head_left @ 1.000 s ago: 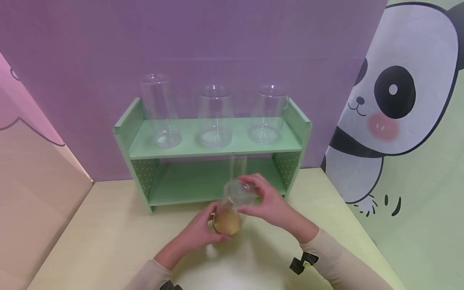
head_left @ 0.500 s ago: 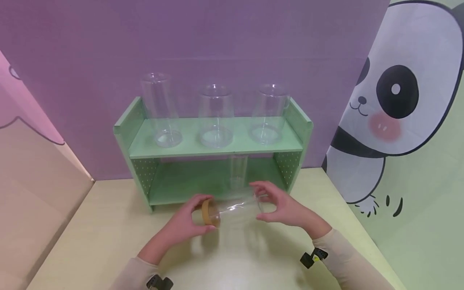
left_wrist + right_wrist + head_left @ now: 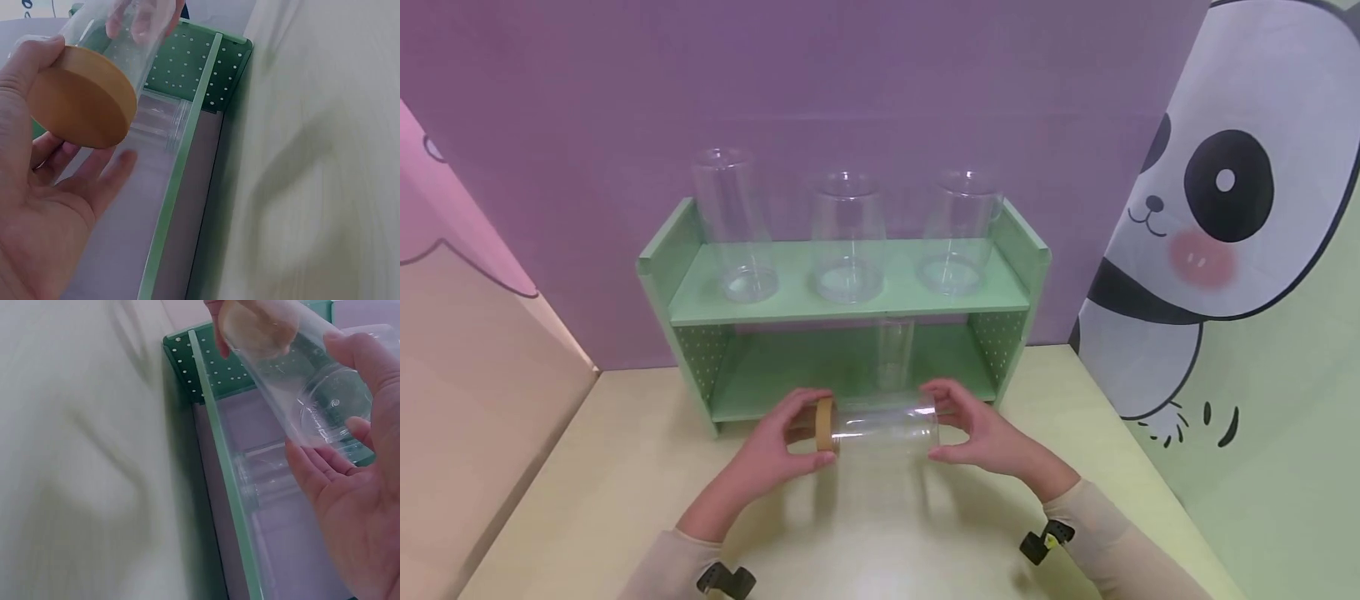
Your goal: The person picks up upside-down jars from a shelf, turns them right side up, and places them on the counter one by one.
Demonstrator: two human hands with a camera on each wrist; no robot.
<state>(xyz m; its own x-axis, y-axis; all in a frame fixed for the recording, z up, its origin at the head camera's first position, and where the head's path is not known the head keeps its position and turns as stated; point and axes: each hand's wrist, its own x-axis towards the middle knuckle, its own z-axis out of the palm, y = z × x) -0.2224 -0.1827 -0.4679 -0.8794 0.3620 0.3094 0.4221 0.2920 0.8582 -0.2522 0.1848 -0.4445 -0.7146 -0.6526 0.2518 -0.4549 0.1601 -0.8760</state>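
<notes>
While the head view shows the clear jar [image 3: 886, 423] lying sideways above the tabletop [image 3: 617, 483], in front of the green shelf [image 3: 790, 371], only the left wrist view shows the flat outer face of the tan lid [image 3: 84, 100]. The left hand [image 3: 766, 448] holds that lid between thumb and fingers; the right hand [image 3: 988, 433] grips the jar's opposite end (the right wrist view alone shows its round base clearly). A narrow glass [image 3: 895, 354] stands on the lower tier.

Head cam looked forward-down from farther back, full width of shelf [image 3: 842, 317] in frame. Wrist cams sat close, facing opposite ends of jar [image 3: 883, 427]; both caught jar and shelf.
</notes>
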